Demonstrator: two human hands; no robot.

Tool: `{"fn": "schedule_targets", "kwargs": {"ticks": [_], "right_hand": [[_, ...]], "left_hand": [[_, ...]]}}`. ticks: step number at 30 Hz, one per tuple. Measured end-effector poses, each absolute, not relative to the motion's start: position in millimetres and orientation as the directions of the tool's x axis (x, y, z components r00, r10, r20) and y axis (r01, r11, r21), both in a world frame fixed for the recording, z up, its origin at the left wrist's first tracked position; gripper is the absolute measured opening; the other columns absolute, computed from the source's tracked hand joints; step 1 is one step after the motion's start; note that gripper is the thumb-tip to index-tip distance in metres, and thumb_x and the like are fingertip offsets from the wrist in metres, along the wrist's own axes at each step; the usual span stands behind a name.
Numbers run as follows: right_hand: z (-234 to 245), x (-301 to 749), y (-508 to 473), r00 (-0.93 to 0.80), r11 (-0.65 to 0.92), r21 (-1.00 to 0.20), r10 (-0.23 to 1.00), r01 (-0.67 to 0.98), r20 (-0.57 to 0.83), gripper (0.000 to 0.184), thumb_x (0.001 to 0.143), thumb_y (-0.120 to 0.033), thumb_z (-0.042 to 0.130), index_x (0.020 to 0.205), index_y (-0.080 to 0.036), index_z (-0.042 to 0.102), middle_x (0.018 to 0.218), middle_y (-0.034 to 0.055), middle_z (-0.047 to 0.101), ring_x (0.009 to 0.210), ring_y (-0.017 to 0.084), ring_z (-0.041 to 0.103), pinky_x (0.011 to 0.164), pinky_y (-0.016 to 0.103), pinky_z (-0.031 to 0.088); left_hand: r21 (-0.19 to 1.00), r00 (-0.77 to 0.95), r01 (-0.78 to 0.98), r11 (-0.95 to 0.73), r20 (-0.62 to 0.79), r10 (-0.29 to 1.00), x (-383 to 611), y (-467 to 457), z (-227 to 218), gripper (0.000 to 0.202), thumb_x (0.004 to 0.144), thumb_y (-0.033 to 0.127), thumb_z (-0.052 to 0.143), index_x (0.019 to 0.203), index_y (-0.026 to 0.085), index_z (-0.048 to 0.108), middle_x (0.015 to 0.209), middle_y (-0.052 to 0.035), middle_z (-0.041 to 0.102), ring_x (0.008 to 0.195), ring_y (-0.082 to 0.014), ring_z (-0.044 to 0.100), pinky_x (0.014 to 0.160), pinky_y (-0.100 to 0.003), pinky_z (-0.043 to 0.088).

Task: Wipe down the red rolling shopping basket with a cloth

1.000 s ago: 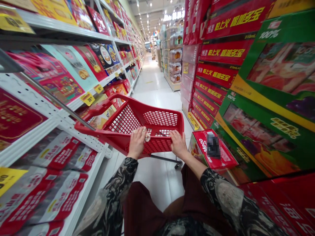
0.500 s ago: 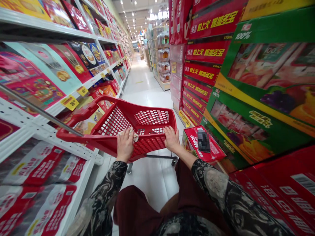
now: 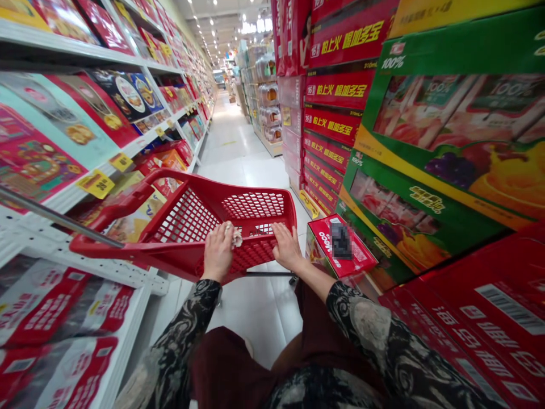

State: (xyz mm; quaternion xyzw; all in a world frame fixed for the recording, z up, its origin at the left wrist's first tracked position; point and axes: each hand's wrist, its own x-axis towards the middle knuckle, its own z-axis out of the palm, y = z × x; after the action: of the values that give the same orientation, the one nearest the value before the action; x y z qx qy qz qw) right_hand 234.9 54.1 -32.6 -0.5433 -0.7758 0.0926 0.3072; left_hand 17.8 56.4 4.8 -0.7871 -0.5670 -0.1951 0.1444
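Left hand [image 3: 218,252] grips the red shopping cart [image 3: 253,204] rim, a crumpled tissue [image 3: 236,238] pinched against it; right hand [image 3: 287,247] curls over the rim, just beside a red carton [image 3: 357,255], between supermarket shelves [image 3: 51,40] and stacked juice cartons [image 3: 443,130].

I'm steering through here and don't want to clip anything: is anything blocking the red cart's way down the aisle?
Nothing visible stands on the tiled floor ahead of the red shopping cart. The nearest thing is a red carton by green juice cases, just right of the cart.
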Motion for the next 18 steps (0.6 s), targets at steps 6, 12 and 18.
{"fn": "schedule_targets", "kwargs": {"ticks": [6,12,18], "right_hand": [[-38.2,229.3,56.1,-0.234,0.423,-0.482,0.885,0.767,0.404,0.071,0.07,-0.015,0.045,0.14,-0.011,0.033,0.144,0.0118,0.037,0.135,0.023,0.028,0.112,0.049,0.002],[-33.8,236.5,57.4,-0.288,0.464,-0.481,0.872,0.743,0.397,0.068,0.072,-0.018,0.045,0.139,-0.01,0.034,0.144,0.0127,0.037,0.135,0.023,0.028,0.112,0.049,0.005],[-3.9,207.3,50.2,-0.368,0.583,-0.469,0.8,0.664,0.474,0.06,0.083,-0.025,0.044,0.141,-0.013,0.032,0.147,0.0103,0.034,0.136,0.021,0.025,0.112,0.045,0.014]], "left_hand": [[0.024,0.319,0.925,-0.379,0.492,0.81,55.5,49.3,-15.8,0.048,0.084,0.013,0.039,0.131,0.015,0.044,0.141,-0.0146,0.042,0.133,-0.0302,0.033,0.107,-0.054,0.027],[0.066,0.369,0.892,-0.447,0.465,0.804,72.2,50.3,-21.1,0.055,0.08,0.013,0.044,0.135,0.014,0.039,0.145,-0.0166,0.035,0.137,-0.029,0.025,0.11,-0.052,0.023],[0.278,0.327,0.803,-0.527,0.534,0.78,56.6,55.7,-24.0,0.07,0.081,0.019,0.044,0.143,0.009,0.015,0.142,-0.0209,0.037,0.133,-0.0251,0.033,0.108,-0.046,0.032]]}}
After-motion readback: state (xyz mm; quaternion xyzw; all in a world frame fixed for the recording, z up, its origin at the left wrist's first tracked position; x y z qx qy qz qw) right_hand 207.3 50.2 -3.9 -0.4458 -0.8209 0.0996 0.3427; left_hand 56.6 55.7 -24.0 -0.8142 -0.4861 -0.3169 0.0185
